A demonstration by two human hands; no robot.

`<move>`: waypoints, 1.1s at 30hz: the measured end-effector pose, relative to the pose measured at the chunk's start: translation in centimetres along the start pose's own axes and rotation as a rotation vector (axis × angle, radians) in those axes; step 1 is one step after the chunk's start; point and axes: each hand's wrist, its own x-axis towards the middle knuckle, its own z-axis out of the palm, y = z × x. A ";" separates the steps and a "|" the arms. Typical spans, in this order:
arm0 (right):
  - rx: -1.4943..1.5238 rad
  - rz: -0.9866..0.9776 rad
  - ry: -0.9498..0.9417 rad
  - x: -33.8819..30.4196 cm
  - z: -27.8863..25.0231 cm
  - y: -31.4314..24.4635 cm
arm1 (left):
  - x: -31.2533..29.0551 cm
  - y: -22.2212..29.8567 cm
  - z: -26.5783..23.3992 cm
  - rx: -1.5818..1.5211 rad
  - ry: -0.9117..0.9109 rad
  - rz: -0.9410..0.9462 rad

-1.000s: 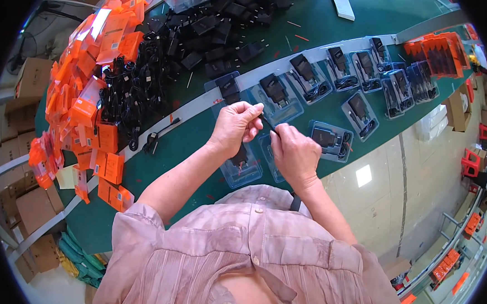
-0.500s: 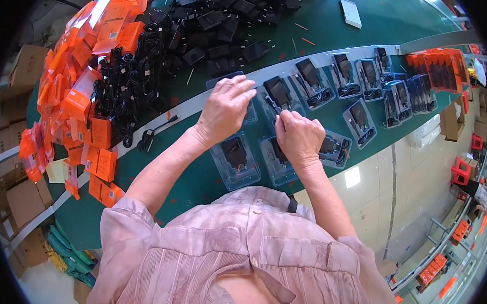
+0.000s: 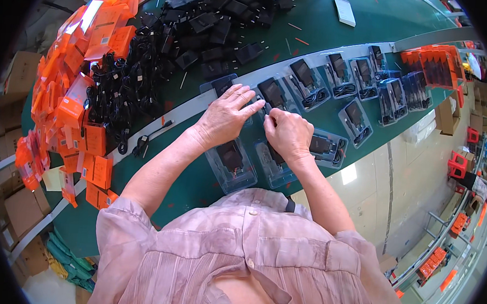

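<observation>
Both hands meet over a clear plastic tray (image 3: pixel 255 109) lying on the green tabletop (image 3: pixel 374 26). The left hand (image 3: pixel 226 115) lies flat, fingers spread and touching it, while the right hand (image 3: pixel 287 133) has its grip pinched together on a small black part, too hidden to identify. Another clear tray holding a black charger (image 3: pixel 231 161) lies just below the left wrist, with orange packages (image 3: pixel 86 86) well off to the left.

Left hand (image 3: pixel 227 117): flat on a clear tray (image 3: pixel 241 99), fingertips beside the right hand.
Right hand (image 3: pixel 288 133): fingers curled, just right of that tray.
Black adapters (image 3: pixel 217 28): heaped beyond the tray.
Orange packets (image 3: pixel 74 97): far left.
</observation>
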 end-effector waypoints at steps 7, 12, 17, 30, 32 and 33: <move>0.050 0.036 -0.005 0.2 0.7 0.5 | 1.1 0.6 0.0 0.148 -0.102 0.010; 0.086 0.005 0.045 -1.9 0.4 0.9 | 1.0 1.0 0.4 0.224 -0.118 0.024; 0.096 -0.036 0.134 -2.9 2.0 1.5 | 1.4 1.4 0.1 0.240 -0.144 0.038; 0.070 0.208 0.204 -2.6 2.8 0.0 | 1.4 2.6 0.1 0.292 -0.222 0.002; 0.012 0.115 0.265 -2.2 3.0 0.4 | 1.4 2.6 -0.1 0.294 -0.237 -0.009; 0.010 0.115 0.258 -2.0 2.9 0.4 | 1.4 2.6 -0.3 0.279 -0.232 -0.016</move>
